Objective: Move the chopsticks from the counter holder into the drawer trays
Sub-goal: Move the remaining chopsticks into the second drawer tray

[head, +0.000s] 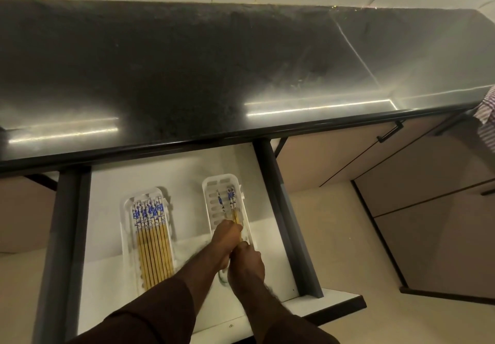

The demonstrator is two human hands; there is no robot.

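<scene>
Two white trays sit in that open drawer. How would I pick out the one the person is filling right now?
Start at the dark counter; the open drawer lies just below its front edge. Of the two white trays inside, take the right tray, where the left hand and right hand meet. It holds only a few chopsticks, while the left tray carries a full row.

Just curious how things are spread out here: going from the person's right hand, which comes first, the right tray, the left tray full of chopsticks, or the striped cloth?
From the right hand in the head view:
1. Right tray, directly under the hand.
2. Left tray, to its left in the drawer.
3. Striped cloth, far right by the counter edge.
</scene>
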